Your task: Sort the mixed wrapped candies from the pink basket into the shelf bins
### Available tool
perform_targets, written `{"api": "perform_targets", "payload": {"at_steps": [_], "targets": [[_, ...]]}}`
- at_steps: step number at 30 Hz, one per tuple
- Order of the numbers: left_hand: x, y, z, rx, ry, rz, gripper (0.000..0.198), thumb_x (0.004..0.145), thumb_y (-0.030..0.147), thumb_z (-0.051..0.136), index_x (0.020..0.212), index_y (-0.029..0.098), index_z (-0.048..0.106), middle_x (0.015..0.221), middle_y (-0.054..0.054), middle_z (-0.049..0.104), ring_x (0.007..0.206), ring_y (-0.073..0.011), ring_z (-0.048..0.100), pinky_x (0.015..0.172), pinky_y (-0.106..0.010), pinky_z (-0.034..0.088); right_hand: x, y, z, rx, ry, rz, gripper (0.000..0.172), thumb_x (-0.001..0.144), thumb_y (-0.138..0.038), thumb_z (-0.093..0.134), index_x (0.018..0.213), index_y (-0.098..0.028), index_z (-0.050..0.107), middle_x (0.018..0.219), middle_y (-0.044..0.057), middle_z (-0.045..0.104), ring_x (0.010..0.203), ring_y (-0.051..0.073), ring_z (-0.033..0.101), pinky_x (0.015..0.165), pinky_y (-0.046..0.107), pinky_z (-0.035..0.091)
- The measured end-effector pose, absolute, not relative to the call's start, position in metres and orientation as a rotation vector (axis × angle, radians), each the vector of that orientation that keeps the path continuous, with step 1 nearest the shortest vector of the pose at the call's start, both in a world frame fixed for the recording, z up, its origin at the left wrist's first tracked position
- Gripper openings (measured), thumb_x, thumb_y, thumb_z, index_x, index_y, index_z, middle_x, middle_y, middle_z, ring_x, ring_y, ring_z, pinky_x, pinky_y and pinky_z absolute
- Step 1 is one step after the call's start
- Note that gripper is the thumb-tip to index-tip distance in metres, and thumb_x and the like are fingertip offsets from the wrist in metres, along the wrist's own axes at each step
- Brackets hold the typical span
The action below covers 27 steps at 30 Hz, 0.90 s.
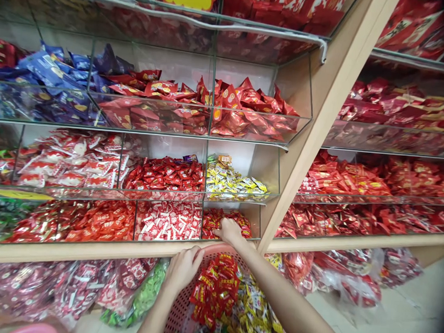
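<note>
A pink perforated plastic basket (179,302) stands below the shelf front, filled with red wrapped candies (216,289) and yellow-and-white wrapped candies (254,305). My left hand (185,267) is closed round the left side of its rim. Inside the lowest right compartment, my right hand (229,231) is among small red wrapped candies (245,225). Its fingers are curled, and whatever lies between them is hidden. Left of that compartment is one with white-and-red wrapped candies (170,220).
Glass-divided shelves hold yellow candies (236,182), red packets (162,176) and blue packets (53,71). A slanting wooden upright (319,126) parts two shelf sections. Clear bags of candy (80,283) lie under the wooden ledge (93,250). A pink rim (34,329) shows bottom left.
</note>
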State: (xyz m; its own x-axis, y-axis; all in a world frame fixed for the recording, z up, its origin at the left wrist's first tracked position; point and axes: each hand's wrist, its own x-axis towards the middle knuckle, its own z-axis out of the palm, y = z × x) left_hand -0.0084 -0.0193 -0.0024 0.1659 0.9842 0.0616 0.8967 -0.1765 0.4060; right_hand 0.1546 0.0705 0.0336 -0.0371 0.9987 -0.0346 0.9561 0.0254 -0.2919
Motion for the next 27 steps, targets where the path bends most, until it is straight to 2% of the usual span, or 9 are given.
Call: {"api": "perform_targets", "payload": {"at_steps": [4, 10, 14, 19, 23, 27], "targets": [[-0.009, -0.018, -0.006, 2.181, 1.787, 0.478, 0.043, 0.093, 0.047, 0.024, 0.093, 0.025, 0.06, 0.083, -0.004, 0.069, 0.083, -0.0193, 0.065, 0.067, -0.024, 0.037, 0.153, 0.073, 0.029, -2.079, -2.119, 0.366, 0.03, 0.07, -0.041, 0.067, 0.085, -0.016, 0.067, 0.098, 0.015, 0.068, 0.093, 0.026, 0.062, 0.071, 0.031, 0.043], [-0.01, -0.016, -0.009, 2.19, 1.778, 0.495, 0.042, 0.093, 0.048, 0.024, 0.093, 0.025, 0.059, 0.083, -0.004, 0.069, 0.081, -0.0195, 0.065, 0.065, -0.024, 0.035, 0.158, 0.073, 0.022, -2.014, -2.081, 0.351, 0.014, 0.076, -0.029, 0.059, 0.074, -0.018, 0.068, 0.087, 0.011, 0.069, 0.086, 0.021, 0.063, 0.067, 0.027, 0.039], [-0.011, -0.016, -0.01, 2.194, 1.786, 0.491, 0.043, 0.093, 0.049, 0.024, 0.093, 0.025, 0.06, 0.081, -0.003, 0.069, 0.08, -0.0193, 0.065, 0.064, -0.023, 0.034, 0.168, 0.077, 0.017, -1.901, -2.041, 0.412, 0.021, 0.079, -0.028, 0.056, 0.063, -0.017, 0.064, 0.072, 0.008, 0.066, 0.072, 0.017, 0.06, 0.061, 0.024, 0.034], [-0.011, -0.017, -0.01, 2.2, 1.786, 0.489, 0.044, 0.093, 0.048, 0.023, 0.093, 0.026, 0.06, 0.081, -0.003, 0.069, 0.08, -0.0198, 0.064, 0.063, -0.024, 0.035, 0.186, 0.08, 0.02, -1.699, -1.999, 0.58, 0.037, 0.081, -0.039, 0.053, 0.054, -0.015, 0.058, 0.05, -0.002, 0.049, 0.053, 0.01, 0.043, 0.051, 0.022, 0.027], [-0.01, -0.016, -0.009, 2.195, 1.78, 0.486, 0.045, 0.093, 0.049, 0.022, 0.095, 0.026, 0.061, 0.082, -0.004, 0.069, 0.08, -0.0196, 0.064, 0.065, -0.024, 0.036, 0.197, 0.069, 0.031, -1.535, -1.975, 0.689, 0.048, 0.08, -0.054, 0.045, 0.056, -0.015, 0.056, 0.049, -0.004, 0.041, 0.051, 0.008, 0.035, 0.05, 0.021, 0.028], [-0.01, -0.016, -0.009, 2.187, 1.762, 0.505, 0.045, 0.093, 0.048, 0.023, 0.098, 0.026, 0.062, 0.085, -0.004, 0.069, 0.084, -0.0193, 0.064, 0.068, -0.025, 0.037, 0.199, 0.038, 0.038, -1.309, -1.94, 0.851, 0.043, 0.079, -0.052, 0.048, 0.061, -0.014, 0.059, 0.055, -0.003, 0.047, 0.053, 0.009, 0.038, 0.052, 0.021, 0.031]]}}
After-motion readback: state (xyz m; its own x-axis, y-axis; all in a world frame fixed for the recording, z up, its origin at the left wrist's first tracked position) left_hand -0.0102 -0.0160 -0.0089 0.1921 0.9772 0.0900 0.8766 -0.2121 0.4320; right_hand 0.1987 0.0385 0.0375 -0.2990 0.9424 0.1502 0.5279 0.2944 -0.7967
